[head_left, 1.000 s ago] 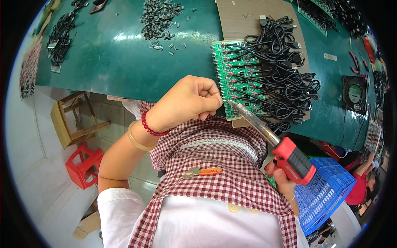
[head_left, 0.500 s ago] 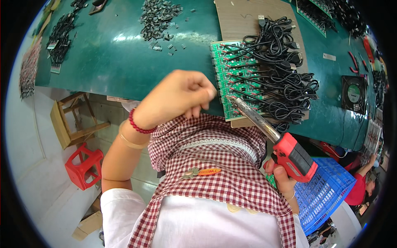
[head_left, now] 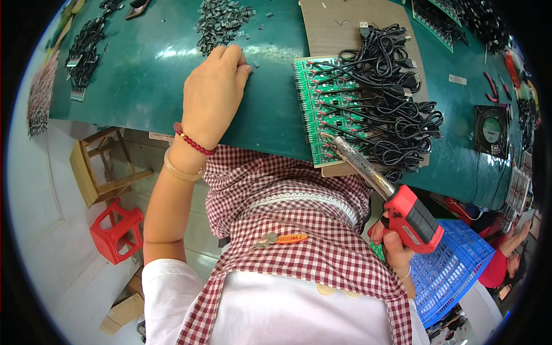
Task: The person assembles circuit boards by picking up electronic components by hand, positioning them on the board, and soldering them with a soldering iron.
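At the near edge of a heap of small dark multi-pin connectors [head_left: 221, 23], my left hand [head_left: 214, 92] rests with its fingers bent down and together. What its fingertips hold, if anything, is hidden. My right hand [head_left: 397, 250] is wrapped around the handle of a red and black soldering gun [head_left: 413, 221]. The gun's metal barrel points up and left, its tip over the green circuit board panel [head_left: 322, 103]. Silver pins line the panel's left edge, and short red and black wires join it to coiled black USB cables [head_left: 397, 103].
The panel lies on a brown board [head_left: 322, 23] atop the green table [head_left: 144, 86]. Cable bundles [head_left: 86, 57] lie far left; a round-faced black device [head_left: 491, 131] and red-handled pliers [head_left: 491, 86] sit right. Below are a blue basket [head_left: 448, 270], red stool [head_left: 117, 230] and another person [head_left: 500, 264].
My left hand has moved up and left, from beside the panel's pinned edge to the connector heap. The soldering gun has shifted slightly to the right, its tip still over the panel.
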`<state>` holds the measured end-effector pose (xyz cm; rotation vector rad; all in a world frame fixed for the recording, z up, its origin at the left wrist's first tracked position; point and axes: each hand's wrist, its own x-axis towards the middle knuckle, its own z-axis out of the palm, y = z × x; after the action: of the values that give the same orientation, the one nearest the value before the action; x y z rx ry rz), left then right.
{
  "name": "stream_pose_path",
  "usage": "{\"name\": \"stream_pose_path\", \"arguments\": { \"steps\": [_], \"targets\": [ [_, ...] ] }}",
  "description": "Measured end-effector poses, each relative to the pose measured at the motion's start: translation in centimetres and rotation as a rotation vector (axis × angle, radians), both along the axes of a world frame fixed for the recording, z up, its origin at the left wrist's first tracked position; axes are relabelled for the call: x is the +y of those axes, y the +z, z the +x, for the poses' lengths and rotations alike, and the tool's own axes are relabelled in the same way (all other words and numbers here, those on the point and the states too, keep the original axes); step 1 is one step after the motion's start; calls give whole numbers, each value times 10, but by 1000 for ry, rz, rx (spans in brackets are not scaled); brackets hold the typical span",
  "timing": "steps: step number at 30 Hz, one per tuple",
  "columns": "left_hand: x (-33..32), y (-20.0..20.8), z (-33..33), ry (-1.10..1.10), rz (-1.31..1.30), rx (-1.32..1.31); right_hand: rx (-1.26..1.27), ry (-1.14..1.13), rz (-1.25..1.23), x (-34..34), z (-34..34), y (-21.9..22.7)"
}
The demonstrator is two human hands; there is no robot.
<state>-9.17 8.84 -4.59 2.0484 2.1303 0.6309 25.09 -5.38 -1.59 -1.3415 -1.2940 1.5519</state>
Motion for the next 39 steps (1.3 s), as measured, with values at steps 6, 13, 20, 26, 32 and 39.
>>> {"name": "stream_pose_path", "arguments": {
  "steps": [6, 13, 20, 26, 32, 39],
  "targets": [
    [-2, -6, -1, -55, 148, -143, -165, 44, 7, -1, 9, -4],
    [-8, 14, 5, -6, 10, -635, 66, -54, -40, 0, -5, 2],
    [-50, 41, 38, -97, -434, -1262, 188, -73, -26, 19, -26, 19],
    [-94, 44, 82, -185, -737, -1739, 125, 62, -5, 43, -58, 30],
    [-87, 33, 83, -11, -404, -1738, 56, 130, 43, 50, -71, 24],
    [-34, 0, 17, 222, -119, -925, 133, -103, 74, 51, -78, 23]
  ]
}}
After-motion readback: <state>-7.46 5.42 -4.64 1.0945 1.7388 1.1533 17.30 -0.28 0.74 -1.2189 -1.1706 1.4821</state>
